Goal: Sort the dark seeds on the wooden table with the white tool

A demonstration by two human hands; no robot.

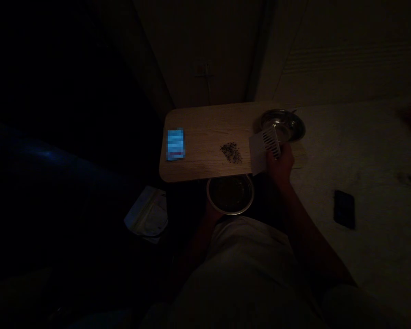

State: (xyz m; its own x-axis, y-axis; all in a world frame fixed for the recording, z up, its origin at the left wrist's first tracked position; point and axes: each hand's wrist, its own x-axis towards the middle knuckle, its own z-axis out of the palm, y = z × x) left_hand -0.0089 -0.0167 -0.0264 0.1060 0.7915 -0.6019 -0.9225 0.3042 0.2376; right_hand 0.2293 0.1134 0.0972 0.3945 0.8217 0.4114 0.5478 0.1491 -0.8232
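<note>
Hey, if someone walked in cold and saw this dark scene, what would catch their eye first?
The glowing blue screen at the left end of the wooden board stands out most in the dim room. Next comes the right hand at the board's right end, gripping a white slotted scraper beside a small dark pile of bits. A steel bowl sits behind the hand, and the left hand, mostly hidden, holds a second bowl under the board's near edge.

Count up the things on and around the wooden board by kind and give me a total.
Round metal bowls: 2
White slotted scraper in the right hand: 1
Pile of dark specks: 1
Lit phone: 1
Dark phone: 1
Total: 6
</note>
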